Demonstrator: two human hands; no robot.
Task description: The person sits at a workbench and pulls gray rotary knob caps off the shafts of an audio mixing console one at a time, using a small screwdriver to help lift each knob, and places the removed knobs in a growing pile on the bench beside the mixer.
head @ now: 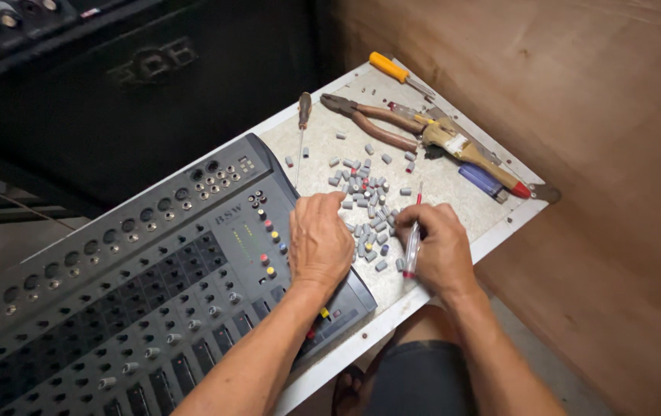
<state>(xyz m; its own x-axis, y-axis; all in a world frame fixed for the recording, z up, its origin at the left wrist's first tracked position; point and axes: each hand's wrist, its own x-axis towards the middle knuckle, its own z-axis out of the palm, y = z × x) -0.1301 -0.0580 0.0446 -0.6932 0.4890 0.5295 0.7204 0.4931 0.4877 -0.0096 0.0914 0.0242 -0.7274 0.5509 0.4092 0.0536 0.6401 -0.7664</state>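
Left hand (319, 243) rests clenched on audio mixer (153, 285) edge, empty. Right hand (440, 250) grasps red-tipped tester screwdriver (413, 243). Many grey knobs (369, 200) off, on tabletop (454, 185); few coloured remain.

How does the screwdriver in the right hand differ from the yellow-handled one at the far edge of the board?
The screwdriver in the right hand is a slim one with a clear handle and red ends; the yellow-handled screwdriver is opaque and thicker. The slim one is gripped, pointing away from the person, beside the pile of grey knobs; the yellow one lies loose and slanted at the far edge of the board, near the pliers. Both are small hand screwdrivers.
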